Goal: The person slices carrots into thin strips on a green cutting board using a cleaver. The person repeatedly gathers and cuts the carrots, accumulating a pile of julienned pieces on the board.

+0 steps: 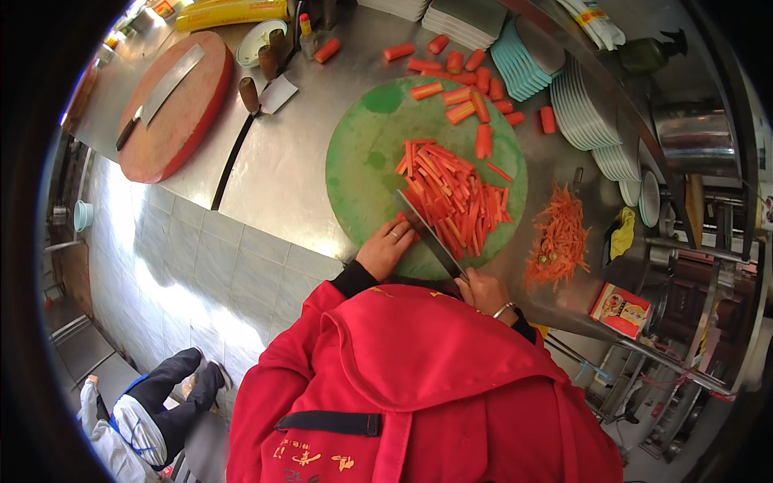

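My right hand (pixel 486 291) grips the handle of a cleaver (pixel 431 236), its blade slanting across the front of a round green cutting board (pixel 362 175). Bent fingers of my left hand (pixel 384 249) press on a piece of carrot close against the blade's left side; most of that piece is hidden. To the right of the blade lies a heap of carrot sticks (pixel 450 193). Peeled carrot chunks (pixel 460 113) lie at the board's far edge, and several more spill onto the steel worktop (pixel 290 175).
Carrot peelings (pixel 558 235) sit right of the board, with stacked plates (pixel 583 108) beyond. A second knife (pixel 172 87) rests on a reddish round chopping block (pixel 199 121) at left. Upright wooden handles (pixel 248 95) stand by a worktop gap. Another person (pixel 148 416) is at lower left.
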Tool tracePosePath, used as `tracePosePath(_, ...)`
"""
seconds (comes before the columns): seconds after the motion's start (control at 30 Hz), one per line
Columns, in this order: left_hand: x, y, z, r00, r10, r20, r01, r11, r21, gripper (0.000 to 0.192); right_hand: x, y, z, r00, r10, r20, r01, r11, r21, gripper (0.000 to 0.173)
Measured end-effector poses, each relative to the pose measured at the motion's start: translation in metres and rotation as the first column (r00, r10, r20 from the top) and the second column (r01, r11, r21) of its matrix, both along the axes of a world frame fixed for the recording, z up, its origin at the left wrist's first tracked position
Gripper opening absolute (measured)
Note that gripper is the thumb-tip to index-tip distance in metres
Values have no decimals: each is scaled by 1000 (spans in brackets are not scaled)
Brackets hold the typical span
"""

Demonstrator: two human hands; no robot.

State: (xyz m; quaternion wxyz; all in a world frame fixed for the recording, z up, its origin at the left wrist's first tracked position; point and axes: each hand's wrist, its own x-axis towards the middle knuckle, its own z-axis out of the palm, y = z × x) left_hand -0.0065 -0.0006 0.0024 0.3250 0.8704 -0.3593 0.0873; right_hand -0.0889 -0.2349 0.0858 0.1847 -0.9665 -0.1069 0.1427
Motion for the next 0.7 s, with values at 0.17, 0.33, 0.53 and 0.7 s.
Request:
tracePosePath(0.17, 1, 0, 0, 1000, -6, 6, 6, 1000, 7, 33, -5, 2, 4, 998, -27, -51, 23, 996, -86, 25)
tracePosePath(0.33, 1, 1, 0, 1000, -17, -1, 17, 1000, -1, 33, -8, 0, 8, 999, -23, -43, 21, 998, -62, 27)
tracePosePath(0.53, 2, 3, -3, 999, -39, -25, 38, 999, -33, 37, 9, 16, 2, 968, -92, -234, 66, 991, -117, 29)
tracePosePath(0.7, 2, 5, -5, 996, -61, -61, 59, 998, -38, 39, 34, 27, -17, 979, -103, -176, 100, 995, -30, 30)
